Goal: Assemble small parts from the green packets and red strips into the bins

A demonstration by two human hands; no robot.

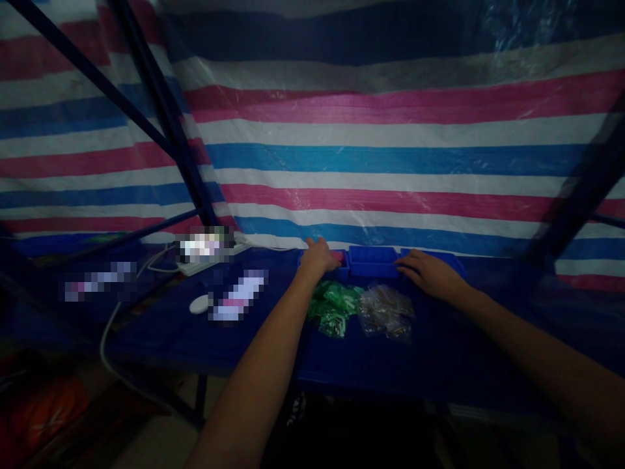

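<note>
Three small blue plastic bins stand side by side along the table's far edge. My left hand (319, 256) lies over the left bin (336, 271), its fingers apart and partly hidden at the rim. Something pinkish red (338, 256) shows inside that bin, too dim to name. My right hand (426, 269) reaches across the right bin (454, 262), fingers stretched to the right end of the middle bin (374, 262). Nearer me lie a heap of green plastic packets (334, 305) and, beside it, clear plastic bags (387, 312) with small brownish pieces inside.
Left on the blue table (439, 358) are a white oval object (200, 304), a blurred-out flat object (239, 296) and a white power strip (193, 265) with cables. Blue metal posts (161, 111) frame the table, and a striped tarp (390, 156) hangs behind.
</note>
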